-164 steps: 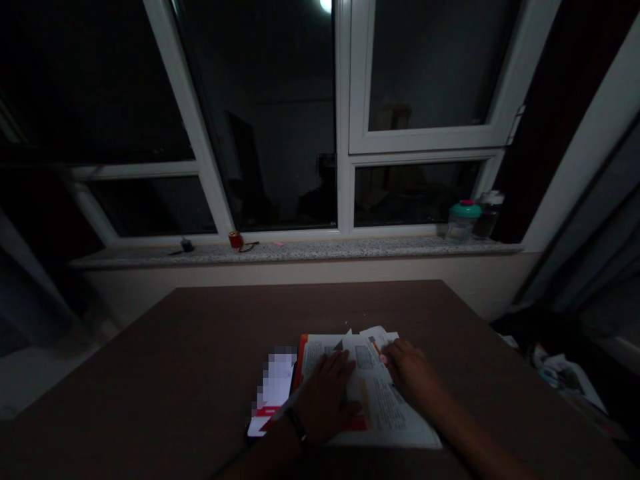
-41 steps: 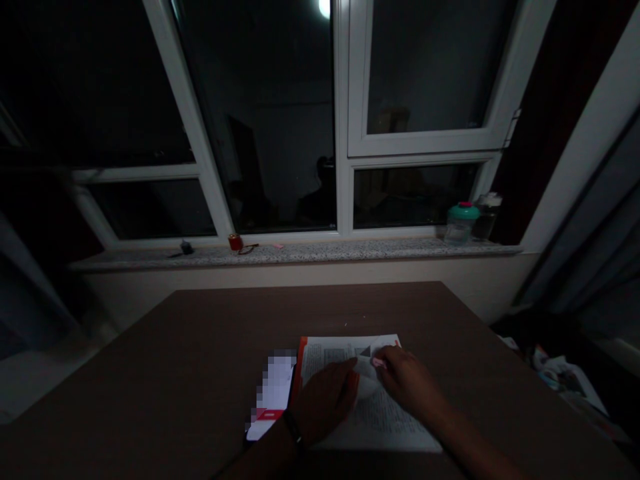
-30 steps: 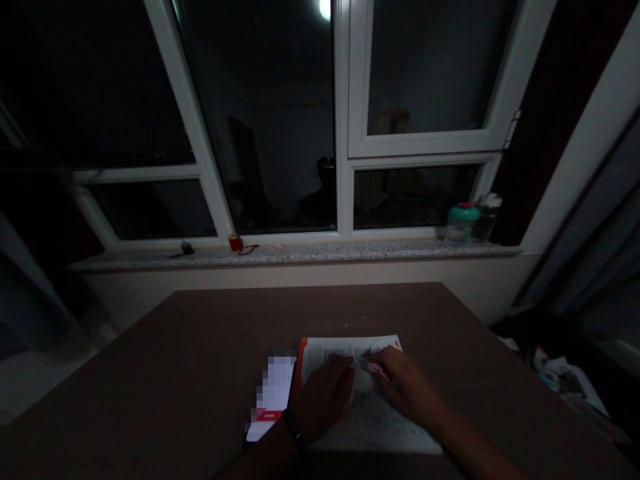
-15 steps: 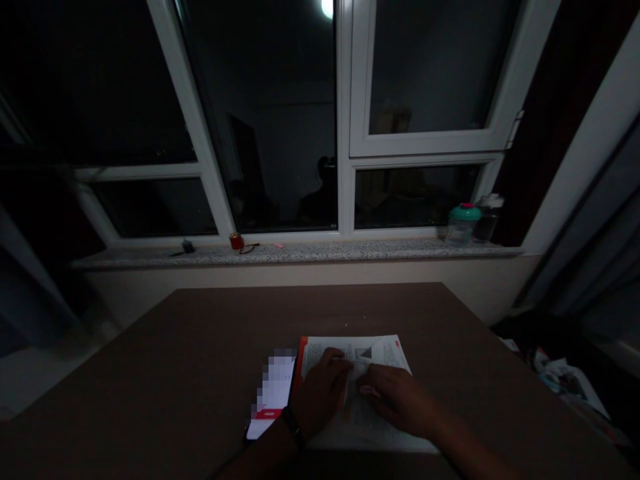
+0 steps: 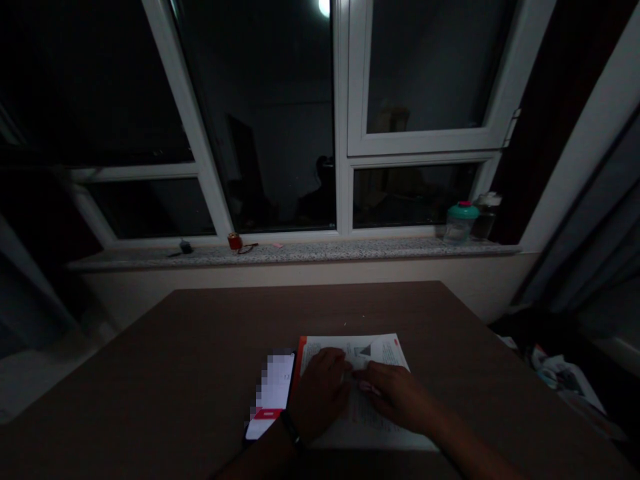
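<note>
A printed booklet with an orange-red edge lies open near the front of a dark brown table. Both of my hands rest on it, fingertips meeting over a small white piece of paper. My left hand, with a dark band at the wrist, has its fingers curled down on the piece's left side. My right hand reaches in from the right with its fingers pressed together on the same piece. The room is dim, and most of the piece is hidden under the fingers.
A lit phone lies just left of the booklet. On the stone window sill stand a teal-lidded jar, a darker bottle and a small red object. Papers lie on the floor at the right.
The small paper was held up between both hands a second ago; now it is pressed low on the booklet. My right hand has slid left, closer to my left hand.
</note>
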`<state>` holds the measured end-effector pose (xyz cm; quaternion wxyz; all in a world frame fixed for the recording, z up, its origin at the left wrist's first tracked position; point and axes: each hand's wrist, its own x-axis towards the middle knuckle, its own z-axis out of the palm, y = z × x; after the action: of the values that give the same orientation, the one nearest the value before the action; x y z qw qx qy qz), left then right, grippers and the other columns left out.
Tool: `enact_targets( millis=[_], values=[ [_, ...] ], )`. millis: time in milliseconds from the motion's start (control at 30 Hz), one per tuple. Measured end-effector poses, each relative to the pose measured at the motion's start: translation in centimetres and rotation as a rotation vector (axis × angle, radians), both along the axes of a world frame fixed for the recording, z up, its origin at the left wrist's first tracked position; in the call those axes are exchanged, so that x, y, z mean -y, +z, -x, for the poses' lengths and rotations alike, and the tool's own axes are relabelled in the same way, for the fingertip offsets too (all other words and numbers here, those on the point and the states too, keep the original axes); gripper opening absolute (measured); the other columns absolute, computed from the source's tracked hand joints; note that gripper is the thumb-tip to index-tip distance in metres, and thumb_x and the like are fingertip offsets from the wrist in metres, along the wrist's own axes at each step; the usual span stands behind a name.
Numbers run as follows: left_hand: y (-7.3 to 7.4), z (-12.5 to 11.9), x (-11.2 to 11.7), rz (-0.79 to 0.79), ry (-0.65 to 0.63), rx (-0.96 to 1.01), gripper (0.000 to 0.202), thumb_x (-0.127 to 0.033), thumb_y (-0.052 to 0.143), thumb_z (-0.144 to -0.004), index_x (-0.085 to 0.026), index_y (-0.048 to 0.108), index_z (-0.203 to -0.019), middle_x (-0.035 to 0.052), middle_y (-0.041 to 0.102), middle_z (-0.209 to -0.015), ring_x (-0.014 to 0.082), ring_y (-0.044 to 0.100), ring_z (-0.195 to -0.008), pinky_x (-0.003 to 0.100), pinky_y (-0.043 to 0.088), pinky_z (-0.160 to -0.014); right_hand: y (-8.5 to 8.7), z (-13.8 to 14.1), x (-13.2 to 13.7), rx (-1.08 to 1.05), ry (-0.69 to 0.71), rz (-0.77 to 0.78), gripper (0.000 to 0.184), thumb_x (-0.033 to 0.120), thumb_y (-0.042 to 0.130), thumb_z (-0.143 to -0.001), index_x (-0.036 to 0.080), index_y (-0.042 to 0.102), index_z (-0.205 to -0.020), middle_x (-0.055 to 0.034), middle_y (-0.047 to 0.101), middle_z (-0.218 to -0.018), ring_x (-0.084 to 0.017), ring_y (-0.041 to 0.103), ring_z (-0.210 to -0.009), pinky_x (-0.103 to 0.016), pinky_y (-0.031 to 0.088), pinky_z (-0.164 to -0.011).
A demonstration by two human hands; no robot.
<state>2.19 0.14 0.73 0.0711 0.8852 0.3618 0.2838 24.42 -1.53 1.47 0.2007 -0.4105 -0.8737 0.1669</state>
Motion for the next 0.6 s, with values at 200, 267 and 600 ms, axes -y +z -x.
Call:
enact_targets(
  millis=[200,267,600],
  values=[
    [0.06,-0.19,0.05,-0.022,-0.009,-0.055,0.033,-0.009,0.059,-0.082,-0.022,0.055,-0.112,0.0062,0.057,-0.12,0.0265,0.049,-0.116,0.043,0.04,-0.101,0.23,0.1,0.07,-0.015,-0.009,0.026,0.044,0.017,0.047,-0.091,0.029,0.054,-0.132,-0.0052,0.066,-0.102,-0.02,0.064,-0.093,-0.029,0.048,-0.083],
    [0.17,-0.21,0.02,-0.013,-0.004,-0.067,0.032,-0.011,0.06,-0.081,-0.022,0.055,-0.111,0.0061,0.058,-0.118,0.0266,0.051,-0.113,0.044,0.041,-0.099,0.23,0.1,0.06,-0.028,-0.017,0.031,0.044,0.017,0.048,-0.091,0.029,0.053,-0.133,-0.0057,0.066,-0.105,-0.02,0.064,-0.096,-0.029,0.048,-0.085],
    [0.01,-0.1,-0.2,0.009,0.026,-0.066,0.031,-0.014,0.063,-0.081,-0.022,0.057,-0.111,0.0059,0.06,-0.117,0.0265,0.052,-0.112,0.045,0.04,-0.1,-0.24,-0.21,-0.24,-0.045,-0.018,0.0,0.039,0.019,0.046,-0.093,0.028,0.054,-0.13,-0.006,0.066,-0.107,-0.02,0.064,-0.097,-0.029,0.049,-0.085]
  ],
)
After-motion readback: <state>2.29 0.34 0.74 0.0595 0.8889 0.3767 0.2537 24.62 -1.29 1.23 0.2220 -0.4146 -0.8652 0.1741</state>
